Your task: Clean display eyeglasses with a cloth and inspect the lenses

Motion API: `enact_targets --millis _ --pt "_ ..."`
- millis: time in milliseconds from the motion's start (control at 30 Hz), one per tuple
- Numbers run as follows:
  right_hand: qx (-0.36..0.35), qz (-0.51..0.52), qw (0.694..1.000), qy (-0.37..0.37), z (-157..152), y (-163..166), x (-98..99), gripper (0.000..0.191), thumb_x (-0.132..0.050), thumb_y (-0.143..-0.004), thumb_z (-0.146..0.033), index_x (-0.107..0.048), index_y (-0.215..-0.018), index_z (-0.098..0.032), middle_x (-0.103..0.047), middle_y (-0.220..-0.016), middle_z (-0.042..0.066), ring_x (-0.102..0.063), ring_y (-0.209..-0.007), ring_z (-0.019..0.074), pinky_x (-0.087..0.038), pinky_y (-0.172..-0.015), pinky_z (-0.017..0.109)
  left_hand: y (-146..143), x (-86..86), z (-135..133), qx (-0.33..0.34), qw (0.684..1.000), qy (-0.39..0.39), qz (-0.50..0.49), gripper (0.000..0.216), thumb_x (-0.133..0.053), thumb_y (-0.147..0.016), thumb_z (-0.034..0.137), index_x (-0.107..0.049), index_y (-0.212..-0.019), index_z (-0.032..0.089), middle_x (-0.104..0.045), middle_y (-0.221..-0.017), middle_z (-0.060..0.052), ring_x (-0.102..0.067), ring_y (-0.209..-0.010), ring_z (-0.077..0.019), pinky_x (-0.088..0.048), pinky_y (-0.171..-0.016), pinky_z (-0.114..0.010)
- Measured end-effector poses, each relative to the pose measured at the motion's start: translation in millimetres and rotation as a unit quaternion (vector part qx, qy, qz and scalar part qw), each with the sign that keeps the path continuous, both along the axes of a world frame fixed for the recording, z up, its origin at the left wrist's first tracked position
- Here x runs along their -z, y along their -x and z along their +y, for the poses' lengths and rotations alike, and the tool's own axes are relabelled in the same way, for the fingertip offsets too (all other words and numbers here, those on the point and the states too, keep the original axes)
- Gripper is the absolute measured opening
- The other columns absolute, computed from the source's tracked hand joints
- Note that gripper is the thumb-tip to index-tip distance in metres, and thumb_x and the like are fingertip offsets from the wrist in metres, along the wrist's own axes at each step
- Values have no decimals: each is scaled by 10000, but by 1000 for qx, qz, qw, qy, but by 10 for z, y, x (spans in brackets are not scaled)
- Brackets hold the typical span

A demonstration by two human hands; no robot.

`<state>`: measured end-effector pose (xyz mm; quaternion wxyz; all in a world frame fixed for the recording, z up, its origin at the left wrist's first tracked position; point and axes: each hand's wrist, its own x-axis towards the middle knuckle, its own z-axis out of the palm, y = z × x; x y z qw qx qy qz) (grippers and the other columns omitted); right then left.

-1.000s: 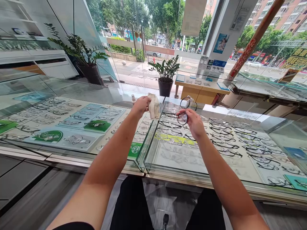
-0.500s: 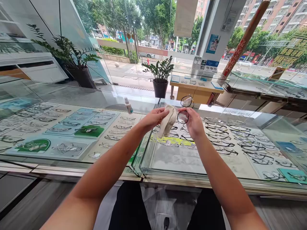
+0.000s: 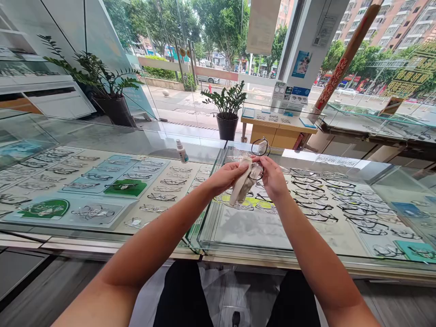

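My left hand (image 3: 227, 176) pinches a pale beige cleaning cloth (image 3: 241, 185) that hangs down in folds. In my right hand (image 3: 272, 176) is a pair of eyeglasses (image 3: 260, 146) with a thin dark round frame, gripped around its middle. One lens points up and away from me; the lower lens sits against the cloth, partly covered by it. Both hands are close together over the glass display case (image 3: 252, 231). A small white spray bottle (image 3: 181, 151) stands upright on the glass, to the left of my hands.
Rows of eyeglasses (image 3: 309, 190) lie inside the case under the glass, with more in the left case (image 3: 160, 154). Beyond the counter stand a potted plant (image 3: 227, 122) and a wooden display table (image 3: 265, 131). A larger potted plant (image 3: 116, 109) is at the left.
My left hand and the cloth have moved right and slightly down, up to the lower lens. The eyeglasses have shifted a little left, towards the cloth.
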<state>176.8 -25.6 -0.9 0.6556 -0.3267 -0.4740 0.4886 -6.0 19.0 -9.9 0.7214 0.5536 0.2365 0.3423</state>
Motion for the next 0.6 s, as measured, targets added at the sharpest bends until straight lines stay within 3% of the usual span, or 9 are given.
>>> enact_targets --millis 133,233,400,600 --pt "-13 -30 999 7 -36 46 -9 342 -850 -845 -617 -823 -842 -277 -794 -990 34 -609 -832 200 -516 -705 338 -29 -35 -54 -21 1000 -1 -14 728 -996 -715 729 -828 -1116 144 -804 -855 -73 -723 -751 -176 -561 -704 -266" --pt "-20 -37 999 10 -55 62 -13 355 -851 -838 -620 -818 -838 -266 -780 -967 31 -539 -745 171 -497 -660 333 -29 -55 -71 -18 1000 -1 -18 735 -1014 -706 701 -835 -1145 139 -800 -839 -70 -715 -735 -173 -552 -689 -265" --pt "-16 -19 1000 17 -39 55 -3 357 -871 -813 -619 -843 -869 -267 -809 -1060 42 -553 -755 167 -481 -637 324 18 -37 -45 -1 1000 -11 -2 644 -1014 -742 656 -823 -1013 104 -797 -868 -89 -699 -723 -158 -564 -714 -280" --pt "-25 18 999 29 -11 43 24 358 -915 -780 -617 -868 -880 -277 -829 -1125 45 -669 -890 199 -551 -719 319 36 -39 -60 13 1000 -8 -6 553 -1082 -695 489 -819 -1007 116 -784 -919 -75 -709 -790 -158 -565 -762 -276"
